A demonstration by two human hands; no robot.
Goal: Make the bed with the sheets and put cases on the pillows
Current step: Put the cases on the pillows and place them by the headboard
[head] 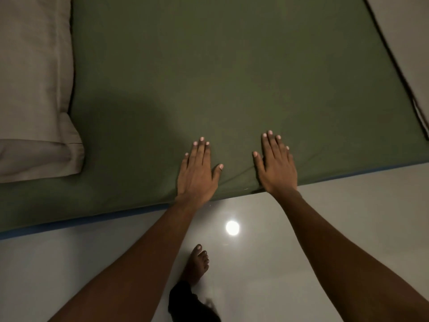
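Observation:
A dark green sheet [220,77] lies flat over a low mattress on the floor. My left hand [197,173] rests palm down on the sheet near the mattress's near edge, fingers spread. My right hand [276,166] presses flat beside it, a hand's width to the right, with small creases in the sheet between the two. A beige pillow in its case [34,89] lies on the left end of the mattress, its flap end toward me.
Glossy pale floor [348,217] runs along the mattress's near edge and reflects a ceiling light [232,227]. My bare foot [196,263] stands on it below my arms. A blue mattress edge [81,223] shows under the sheet. Pale floor also shows at the upper right [408,31].

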